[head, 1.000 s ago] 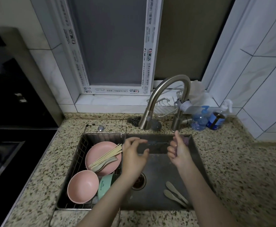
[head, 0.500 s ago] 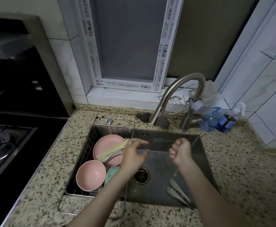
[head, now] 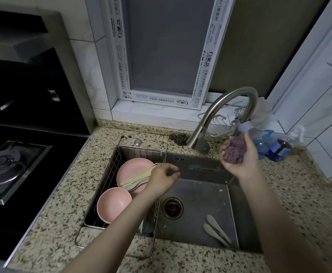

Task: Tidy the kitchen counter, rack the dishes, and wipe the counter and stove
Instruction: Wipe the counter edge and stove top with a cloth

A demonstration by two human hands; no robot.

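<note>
Water is likely to be dripped from the bunched purple cloth (head: 235, 152), cupped loosely in the right hand (head: 240, 154) at centre right above the sink (head: 196, 196), onto the tabletop (head: 291, 196). Nothing is held by the left hand (head: 161, 181), its grip loosely curled beside the dish rack (head: 102, 196).
</note>
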